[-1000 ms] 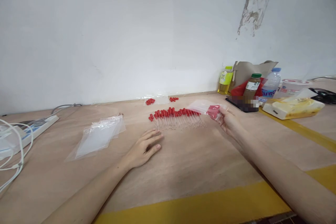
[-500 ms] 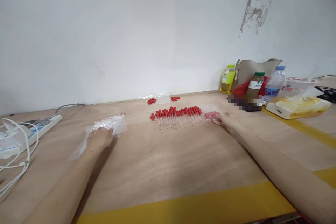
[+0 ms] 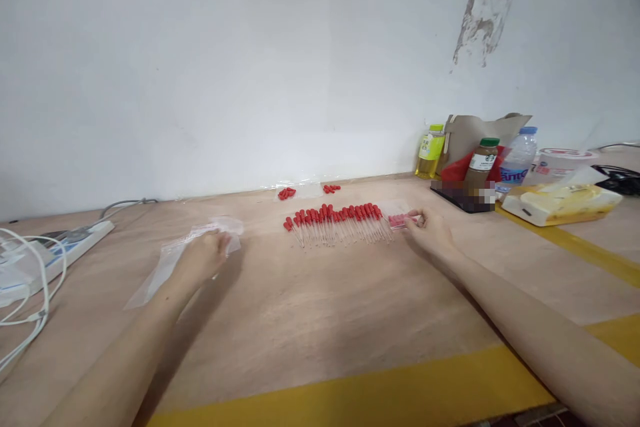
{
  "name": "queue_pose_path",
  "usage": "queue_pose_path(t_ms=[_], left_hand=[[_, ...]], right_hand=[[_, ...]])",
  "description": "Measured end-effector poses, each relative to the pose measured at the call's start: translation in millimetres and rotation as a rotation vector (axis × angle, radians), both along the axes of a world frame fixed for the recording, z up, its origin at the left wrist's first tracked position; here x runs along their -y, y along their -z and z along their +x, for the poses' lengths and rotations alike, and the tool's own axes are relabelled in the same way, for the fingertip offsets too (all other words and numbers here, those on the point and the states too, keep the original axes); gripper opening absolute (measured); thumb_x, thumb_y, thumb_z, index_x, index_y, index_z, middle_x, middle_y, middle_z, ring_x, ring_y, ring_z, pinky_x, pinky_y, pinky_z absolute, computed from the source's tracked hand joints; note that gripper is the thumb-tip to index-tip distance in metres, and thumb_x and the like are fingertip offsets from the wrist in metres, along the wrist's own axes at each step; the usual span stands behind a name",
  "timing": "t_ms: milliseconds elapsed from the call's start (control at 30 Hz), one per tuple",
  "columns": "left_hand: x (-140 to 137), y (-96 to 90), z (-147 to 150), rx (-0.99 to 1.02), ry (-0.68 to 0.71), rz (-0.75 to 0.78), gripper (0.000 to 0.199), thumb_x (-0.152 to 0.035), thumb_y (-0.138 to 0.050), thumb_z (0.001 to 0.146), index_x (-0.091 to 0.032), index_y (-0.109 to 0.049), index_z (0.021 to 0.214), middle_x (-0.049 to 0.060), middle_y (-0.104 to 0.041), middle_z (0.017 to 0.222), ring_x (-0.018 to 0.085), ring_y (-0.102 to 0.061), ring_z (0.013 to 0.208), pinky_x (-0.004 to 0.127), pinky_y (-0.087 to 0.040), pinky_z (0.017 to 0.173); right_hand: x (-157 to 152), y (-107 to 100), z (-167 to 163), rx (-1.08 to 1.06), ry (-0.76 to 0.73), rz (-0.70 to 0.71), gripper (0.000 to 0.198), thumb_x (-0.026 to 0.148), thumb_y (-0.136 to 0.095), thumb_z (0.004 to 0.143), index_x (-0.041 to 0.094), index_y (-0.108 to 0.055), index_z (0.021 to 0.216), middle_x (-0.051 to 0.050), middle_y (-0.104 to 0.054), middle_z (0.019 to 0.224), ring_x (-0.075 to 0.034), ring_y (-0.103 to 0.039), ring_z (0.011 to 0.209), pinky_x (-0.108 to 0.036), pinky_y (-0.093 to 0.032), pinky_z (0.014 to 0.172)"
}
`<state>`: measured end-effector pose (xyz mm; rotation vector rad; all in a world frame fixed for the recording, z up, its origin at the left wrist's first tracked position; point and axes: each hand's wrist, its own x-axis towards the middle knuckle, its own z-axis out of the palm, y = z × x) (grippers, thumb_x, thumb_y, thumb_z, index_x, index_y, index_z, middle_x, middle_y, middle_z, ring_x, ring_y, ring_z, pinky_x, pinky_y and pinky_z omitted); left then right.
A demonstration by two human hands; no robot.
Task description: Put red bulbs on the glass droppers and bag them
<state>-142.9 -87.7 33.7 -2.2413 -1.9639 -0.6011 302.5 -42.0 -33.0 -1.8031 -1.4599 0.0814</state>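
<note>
- Behind the bench (image 3: 310,320), a pale wall (image 3: 250,67) is seen, marked at upper right by a scraped patch (image 3: 487,20).
- Bench: crossed near its front edge by a yellow stripe (image 3: 360,392). A grey tote (image 3: 460,133) and a tissue pack (image 3: 560,203) are kept at right, a white power strip (image 3: 83,247) at left.
- Left hand (image 3: 200,255): carried over, within the last second, from in front of the droppers to the stack of bags (image 3: 171,259). Its fingers are drawn together on a clear bag (image 3: 232,224), blurred; the tips are partly hidden.
- Right hand (image 3: 431,230): lowered since then. Its fingers are clamped, thumb against forefinger, on the edge of the filled bag; no gap is seen.
- Row of droppers (image 3: 331,213): laid side by side at mid-bench, bulbs toward the wall, clear stems toward the front.
- Filled bag (image 3: 399,221): held up a second ago, now laid just beside the row's right end, red pieces showing through. Judged from this: one bag is being settled while another is being separated from the stack.
- Loose red pieces (image 3: 287,193): two small heaps, left near the wall behind the row; clear plastic is seen under the left heap.
</note>
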Motion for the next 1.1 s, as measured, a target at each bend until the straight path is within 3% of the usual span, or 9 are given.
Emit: queue_pose_path(t_ms=[67, 133, 267, 333, 433, 567, 667, 800, 1100], left_hand=[[13, -1.3, 31, -0.040, 0.191, -0.048, 0.031, -0.036, -0.037, 0.087, -0.019, -0.061, 0.097, 0.001, -0.053, 0.118, 0.024, -0.040, 0.116, 0.035, -0.030, 0.099], [27, 4.9, 61, -0.089, 0.500, -0.127, 0.035, -0.035, -0.031, 0.089, -0.022, -0.057, 0.107, 0.001, -0.047, 0.126, 0.021, -0.035, 0.121, 0.035, -0.028, 0.101], [45, 30.5, 96, -0.103, 0.726, -0.212, 0.047, -0.041, -0.037, 0.086, -0.026, -0.032, 0.130, 0.004, -0.027, 0.138, 0.022, -0.023, 0.127, 0.043, -0.022, 0.103], [45, 41.2, 99, -0.083, 0.749, -0.234, 0.048, -0.041, -0.038, 0.086, -0.027, -0.029, 0.131, 0.004, -0.027, 0.138, 0.023, -0.022, 0.127, 0.045, -0.020, 0.103], [43, 47.1, 99, -0.021, 0.729, -0.212, 0.041, -0.038, -0.035, 0.088, -0.027, -0.037, 0.127, 0.004, -0.035, 0.135, 0.021, -0.028, 0.124, 0.043, -0.024, 0.102], [42, 42.1, 99, 0.082, 0.703, -0.109, 0.034, -0.034, -0.036, 0.088, -0.025, -0.049, 0.118, 0.005, -0.047, 0.123, 0.022, -0.038, 0.116, 0.041, -0.031, 0.098], [43, 37.7, 96, 0.117, 0.746, -0.116, 0.032, -0.031, -0.035, 0.088, -0.024, -0.051, 0.115, 0.005, -0.052, 0.117, 0.021, -0.043, 0.111, 0.039, -0.035, 0.095], [42, 38.5, 89, 0.095, 0.797, -0.158, 0.032, -0.031, -0.039, 0.087, -0.023, -0.050, 0.116, 0.006, -0.050, 0.118, 0.021, -0.042, 0.112, 0.038, -0.035, 0.095], [41, 42.9, 89, 0.112, 0.759, -0.199, 0.034, -0.034, -0.042, 0.085, -0.025, -0.048, 0.117, 0.005, -0.047, 0.123, 0.021, -0.044, 0.111, 0.038, -0.037, 0.094]], right_hand=[[8, -2, -12, 0.034, -0.094, 0.020, 0.024, 0.037, -0.046, 0.073, 0.019, -0.059, 0.082, -0.002, -0.057, 0.064, -0.014, -0.051, 0.058, -0.023, -0.032, 0.050], [16, -4, -24, 0.081, -0.189, 0.050, 0.021, 0.034, -0.045, 0.073, 0.019, -0.059, 0.077, -0.001, -0.057, 0.063, -0.013, -0.050, 0.058, -0.022, -0.031, 0.051], [27, -4, -42, 0.180, -0.359, 0.081, 0.017, 0.028, -0.046, 0.072, 0.018, -0.059, 0.072, 0.000, -0.055, 0.061, -0.013, -0.050, 0.059, -0.022, -0.032, 0.055], [27, -4, -48, 0.209, -0.382, 0.071, 0.016, 0.026, -0.046, 0.071, 0.018, -0.059, 0.071, -0.001, -0.056, 0.063, -0.013, -0.050, 0.061, -0.022, -0.033, 0.056], [20, -8, -54, 0.241, -0.342, 0.042, 0.015, 0.025, -0.047, 0.071, 0.018, -0.060, 0.072, -0.002, -0.060, 0.070, -0.014, -0.052, 0.065, -0.023, -0.033, 0.057], [-3, -19, -64, 0.224, -0.221, -0.057, 0.016, 0.028, -0.047, 0.071, 0.021, -0.062, 0.074, -0.003, -0.063, 0.079, -0.017, -0.056, 0.074, -0.024, -0.035, 0.059], [-22, -24, -76, 0.192, -0.117, -0.170, 0.018, 0.031, -0.050, 0.069, 0.021, -0.064, 0.074, -0.006, -0.064, 0.080, -0.021, -0.057, 0.078, -0.027, -0.038, 0.061], [-38, -23, -89, 0.171, -0.046, -0.250, 0.020, 0.034, -0.052, 0.067, 0.020, -0.065, 0.074, -0.010, -0.063, 0.081, -0.024, -0.059, 0.079, -0.032, -0.042, 0.063], [-50, -28, -96, 0.057, -0.014, -0.370, 0.027, 0.029, -0.057, 0.060, 0.016, -0.063, 0.083, -0.016, -0.063, 0.089, -0.028, -0.059, 0.085, -0.035, -0.043, 0.066]])
